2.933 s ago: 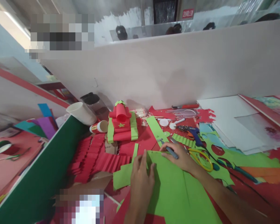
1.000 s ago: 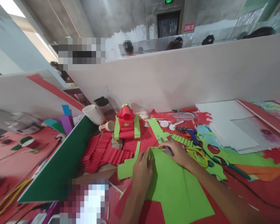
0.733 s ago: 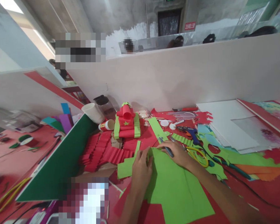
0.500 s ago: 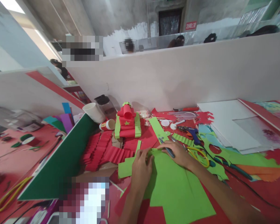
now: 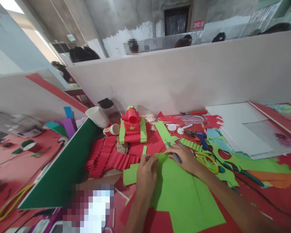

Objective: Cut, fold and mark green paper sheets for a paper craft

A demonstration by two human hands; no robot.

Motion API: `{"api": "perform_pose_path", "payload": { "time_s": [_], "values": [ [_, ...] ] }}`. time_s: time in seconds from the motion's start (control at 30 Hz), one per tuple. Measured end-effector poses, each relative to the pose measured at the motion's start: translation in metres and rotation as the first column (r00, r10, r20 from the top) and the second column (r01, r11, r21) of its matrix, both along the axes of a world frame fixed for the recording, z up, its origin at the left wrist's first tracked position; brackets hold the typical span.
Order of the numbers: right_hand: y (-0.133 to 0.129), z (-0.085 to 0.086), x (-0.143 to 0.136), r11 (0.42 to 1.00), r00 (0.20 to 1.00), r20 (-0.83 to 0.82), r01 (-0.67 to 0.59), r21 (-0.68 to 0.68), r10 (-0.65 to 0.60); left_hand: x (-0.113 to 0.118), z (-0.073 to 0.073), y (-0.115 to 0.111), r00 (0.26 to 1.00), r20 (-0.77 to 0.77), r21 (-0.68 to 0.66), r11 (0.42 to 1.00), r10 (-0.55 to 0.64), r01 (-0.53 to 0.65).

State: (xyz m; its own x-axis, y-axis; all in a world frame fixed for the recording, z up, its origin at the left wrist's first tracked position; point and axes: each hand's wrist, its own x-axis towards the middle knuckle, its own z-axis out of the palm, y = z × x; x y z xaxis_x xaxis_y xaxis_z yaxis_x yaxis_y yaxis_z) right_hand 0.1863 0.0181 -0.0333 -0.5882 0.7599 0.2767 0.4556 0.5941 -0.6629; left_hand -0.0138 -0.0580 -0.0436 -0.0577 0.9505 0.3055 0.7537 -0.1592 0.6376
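A large bright green sheet of paper [image 5: 181, 191] lies tilted on the table over red paper. My left hand [image 5: 146, 173] is closed at its upper left corner, thumb and fingers pinching the edge. Across the top edge, my right hand [image 5: 184, 158] is closed around a slim dark grey-blue tool [image 5: 176, 156], pen-like in shape, its tip pointing away from me. The right fingertips also touch the green paper. Smaller green pieces [image 5: 130, 174] lie left of my left hand, and a green strip [image 5: 163, 132] lies beyond the right one.
Behind my hands stands a red and green paper model [image 5: 132, 129] with a star. Red pleated paper [image 5: 104, 155] lies left, beside a green upright board [image 5: 63, 168]. Yellow-handled scissors [image 5: 207, 161], a blue glue gun [image 5: 201, 138] and its cord lie right. A white partition [image 5: 174, 81] stands behind.
Both hands stay almost in place at the top edge of the green paper. The left fingers have shifted slightly left, and a folded-looking darker green bit now shows between the hands.
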Motion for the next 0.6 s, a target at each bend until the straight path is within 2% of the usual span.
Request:
{"api": "perform_pose_path", "payload": {
  "time_s": [0.17, 0.27, 0.33, 0.4, 0.5, 0.6],
  "values": [
    [-0.002, 0.001, -0.001, 0.986, 0.996, 0.095, -0.015, 0.167, -0.001, 0.001, 0.006, -0.001, 0.997, 0.078, -0.048, 0.999, -0.011, 0.015],
    [-0.001, 0.006, 0.001, 0.982, 0.993, 0.114, -0.023, 0.190, 0.001, -0.001, 0.008, -0.001, 0.997, 0.074, -0.074, 0.997, 0.010, -0.004],
    [0.000, 0.012, 0.005, 0.985, 0.990, 0.132, -0.070, 0.158, 0.049, -0.002, 0.007, 0.000, 0.998, 0.054, -0.090, 0.996, 0.020, -0.015],
    [0.000, 0.022, 0.011, 0.983, 0.978, 0.137, -0.170, 0.074, 0.159, -0.003, 0.005, 0.000, 1.000, 0.026, -0.114, 0.994, 0.003, 0.000],
    [0.000, 0.035, 0.019, 0.946, 0.945, 0.068, -0.316, -0.067, 0.320, -0.002, 0.001, 0.000, 0.998, -0.044, -0.139, 0.989, -0.054, 0.047],
    [0.001, 0.042, 0.024, 0.925, 0.931, 0.008, -0.360, -0.120, 0.364, 0.000, -0.002, 0.000, 0.991, -0.106, -0.136, 0.988, -0.086, 0.071]
  ]
}}
